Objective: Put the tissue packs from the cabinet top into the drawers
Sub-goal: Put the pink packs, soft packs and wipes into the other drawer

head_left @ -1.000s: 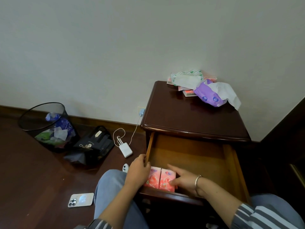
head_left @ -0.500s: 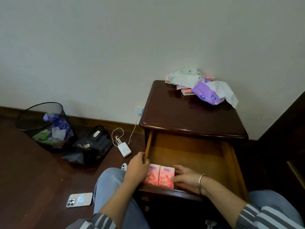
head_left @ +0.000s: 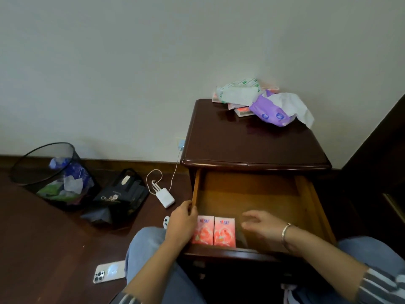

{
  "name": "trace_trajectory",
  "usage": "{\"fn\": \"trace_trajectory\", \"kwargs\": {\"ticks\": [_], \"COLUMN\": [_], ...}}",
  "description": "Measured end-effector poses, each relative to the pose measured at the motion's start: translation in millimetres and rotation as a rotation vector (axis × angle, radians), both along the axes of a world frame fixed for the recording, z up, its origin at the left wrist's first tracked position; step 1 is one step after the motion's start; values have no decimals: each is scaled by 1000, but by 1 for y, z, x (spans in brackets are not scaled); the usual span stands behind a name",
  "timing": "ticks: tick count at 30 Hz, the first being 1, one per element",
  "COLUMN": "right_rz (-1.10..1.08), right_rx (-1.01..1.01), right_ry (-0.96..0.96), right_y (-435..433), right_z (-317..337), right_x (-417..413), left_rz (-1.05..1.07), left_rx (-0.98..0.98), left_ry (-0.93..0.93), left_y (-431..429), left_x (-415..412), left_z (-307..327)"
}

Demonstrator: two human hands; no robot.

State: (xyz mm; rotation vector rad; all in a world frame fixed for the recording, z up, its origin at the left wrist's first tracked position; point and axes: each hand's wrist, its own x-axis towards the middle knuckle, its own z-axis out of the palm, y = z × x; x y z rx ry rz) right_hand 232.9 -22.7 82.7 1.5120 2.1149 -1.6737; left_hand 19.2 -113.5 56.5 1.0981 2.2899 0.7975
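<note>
Packs [head_left: 269, 113] on the cabinet top [head_left: 252, 145] lie piled at its far edge, beyond the right grip [head_left: 263, 227], which hovers loose and seemingly empty, though blurred, over the drawer [head_left: 252, 194]. Left grip [head_left: 182, 224] clasps the drawer's side.

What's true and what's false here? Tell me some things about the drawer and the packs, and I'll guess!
1. Two pink packs lie side by side in the drawer. True.
2. The right grip holds a pink pack. False: it is open, to the right of the packs, and holds nothing.
3. The cabinet top has nothing on it. False: a purple pack and others lie at its back.
4. The left grip holds the drawer's left side. True.
5. The bin stands on the cabinet top. False: it is on the floor.
</note>
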Motion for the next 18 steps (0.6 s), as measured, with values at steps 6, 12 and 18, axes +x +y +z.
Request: {"fn": "trace_trajectory", "kwargs": {"ticks": [6, 12, 18], "right_rz": [-214, -224, -100], "right_rx": [657, 914, 951], "right_ry": [116, -204, -507], "right_y": [71, 175, 192], "right_z": [61, 65, 19], "right_x": [49, 55, 30], "left_rz": [126, -25, -226], "left_rx": [243, 411, 343], "left_ry": [250, 370, 556], "left_y": [34, 115, 204], "left_x": [-22, -16, -5], "left_z": [43, 92, 92]}}
